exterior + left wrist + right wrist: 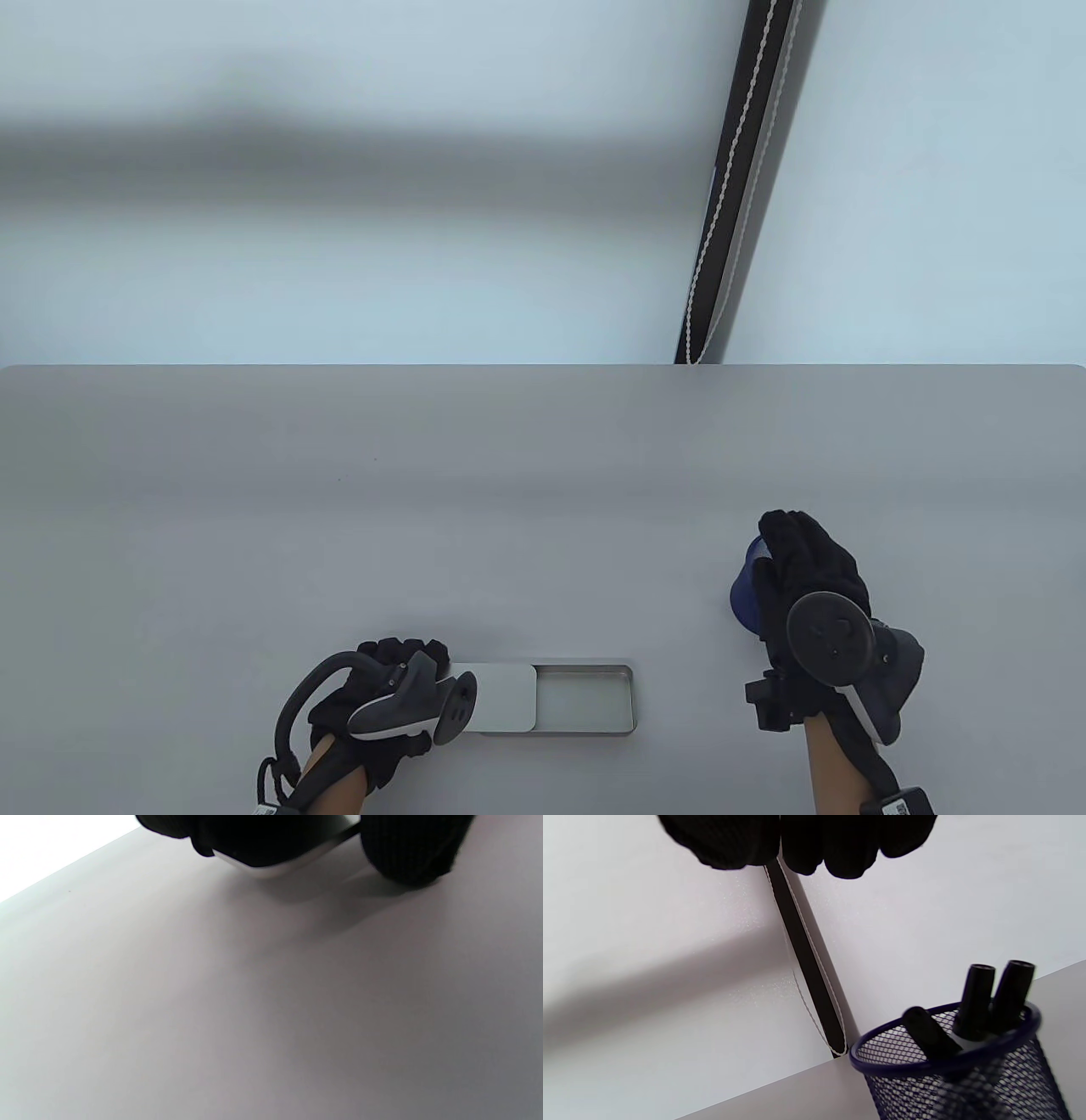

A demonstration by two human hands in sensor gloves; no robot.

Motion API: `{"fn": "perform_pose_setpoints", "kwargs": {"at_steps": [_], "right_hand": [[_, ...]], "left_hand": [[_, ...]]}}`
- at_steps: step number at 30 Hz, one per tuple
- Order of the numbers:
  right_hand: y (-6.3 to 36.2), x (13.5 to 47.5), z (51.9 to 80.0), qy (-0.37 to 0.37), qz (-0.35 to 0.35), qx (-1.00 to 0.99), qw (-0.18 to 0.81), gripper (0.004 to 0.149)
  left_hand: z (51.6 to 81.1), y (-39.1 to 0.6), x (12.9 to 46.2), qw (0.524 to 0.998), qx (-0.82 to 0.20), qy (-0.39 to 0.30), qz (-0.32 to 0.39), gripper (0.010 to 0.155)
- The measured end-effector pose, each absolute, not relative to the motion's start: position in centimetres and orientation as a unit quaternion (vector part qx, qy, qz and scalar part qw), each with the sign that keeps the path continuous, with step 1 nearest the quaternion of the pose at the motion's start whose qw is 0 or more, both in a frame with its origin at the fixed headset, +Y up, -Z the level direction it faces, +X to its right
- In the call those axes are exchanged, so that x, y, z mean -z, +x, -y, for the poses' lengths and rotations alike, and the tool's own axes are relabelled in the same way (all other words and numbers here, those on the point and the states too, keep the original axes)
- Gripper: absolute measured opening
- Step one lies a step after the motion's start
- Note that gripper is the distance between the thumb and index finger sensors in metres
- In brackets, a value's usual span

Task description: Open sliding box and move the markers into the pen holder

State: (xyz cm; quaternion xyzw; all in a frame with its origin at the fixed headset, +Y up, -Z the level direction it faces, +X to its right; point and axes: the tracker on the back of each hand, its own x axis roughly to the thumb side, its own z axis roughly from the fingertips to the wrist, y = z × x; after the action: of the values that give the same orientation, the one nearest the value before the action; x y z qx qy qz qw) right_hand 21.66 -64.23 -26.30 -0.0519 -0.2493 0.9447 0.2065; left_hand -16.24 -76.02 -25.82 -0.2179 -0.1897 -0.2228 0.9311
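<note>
The metal sliding box [585, 700] lies near the table's front edge with its lid [505, 698] slid to the left; the uncovered part of the tray shows no markers. My left hand [407, 675] grips the box's left end, with fingers [263, 836] over it and the thumb [407, 853] beside its corner [275, 868]. A blue mesh pen holder [950, 1069] stands at the right and holds three black markers [975, 1001]. My right hand [806, 564] hovers over the pen holder [745, 590], its fingers [814, 840] loosely curled and holding nothing.
The grey table [543, 509] ends at a far edge along a pale wall. A black pole with a white beaded cord [738, 187] runs up behind that edge at the right.
</note>
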Motion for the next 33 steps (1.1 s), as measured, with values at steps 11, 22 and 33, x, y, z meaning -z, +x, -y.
{"fn": "perform_pose_setpoints", "kwargs": {"at_steps": [11, 22, 33], "right_hand": [[16.0, 23.4, 61.4, -0.006, 0.289, -0.931, 0.222, 0.065], [13.8, 26.0, 68.1, 0.008, 0.165, -0.958, 0.236, 0.074], [12.3, 27.3, 72.8, 0.012, 0.025, -0.991, 0.133, 0.080]], "left_hand": [[76.0, -16.2, 25.8, 0.931, 0.223, -0.218, 0.190, 0.084], [76.0, -15.9, 25.6, 0.928, 0.232, -0.219, 0.193, 0.084], [75.9, -15.6, 25.5, 0.926, 0.243, -0.219, 0.190, 0.084]]}}
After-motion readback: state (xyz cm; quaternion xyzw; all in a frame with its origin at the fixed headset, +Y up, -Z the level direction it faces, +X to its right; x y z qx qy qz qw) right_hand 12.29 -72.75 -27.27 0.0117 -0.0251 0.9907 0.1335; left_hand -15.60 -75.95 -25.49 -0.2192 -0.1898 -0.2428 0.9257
